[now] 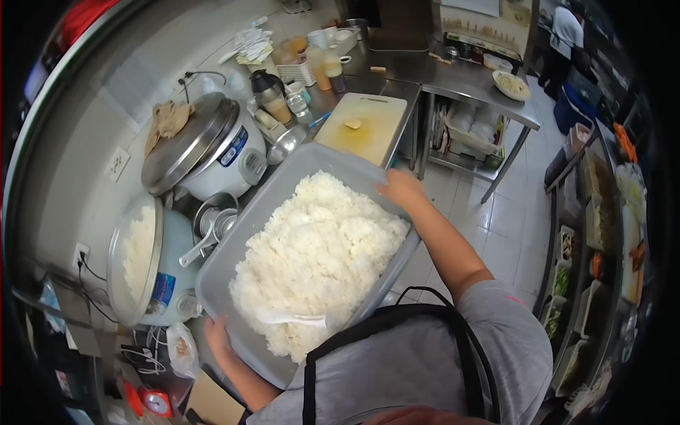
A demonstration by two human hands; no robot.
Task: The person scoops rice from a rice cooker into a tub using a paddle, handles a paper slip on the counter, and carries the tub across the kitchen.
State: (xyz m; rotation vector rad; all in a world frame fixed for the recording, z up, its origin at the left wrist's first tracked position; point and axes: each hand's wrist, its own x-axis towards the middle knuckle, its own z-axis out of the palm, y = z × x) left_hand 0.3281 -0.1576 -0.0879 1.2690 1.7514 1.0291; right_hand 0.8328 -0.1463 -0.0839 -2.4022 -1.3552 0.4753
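Note:
A large grey plastic tub [283,185] heaped with cooked white rice [326,234] is in front of my body. My right hand [401,190] grips its far right rim, near a cutting board [382,120] with a small pale yellow piece on it. At the near left end, my left hand [217,336] holds the tub's rim; its fingertips are partly hidden. A white rice paddle [292,319] lies on the rice at the near side. Left of the tub stand two big rice cookers: one with a steel lid [202,145], the other with a clear lid [134,248].
A steel pot with a handled strainer [212,230] sits beside the tub. Bottles [322,67] and a steel bowl [287,145] stand behind. A plate [511,85] rests on the back table. Food bins [567,269] line the right; another person [567,32] stands far back.

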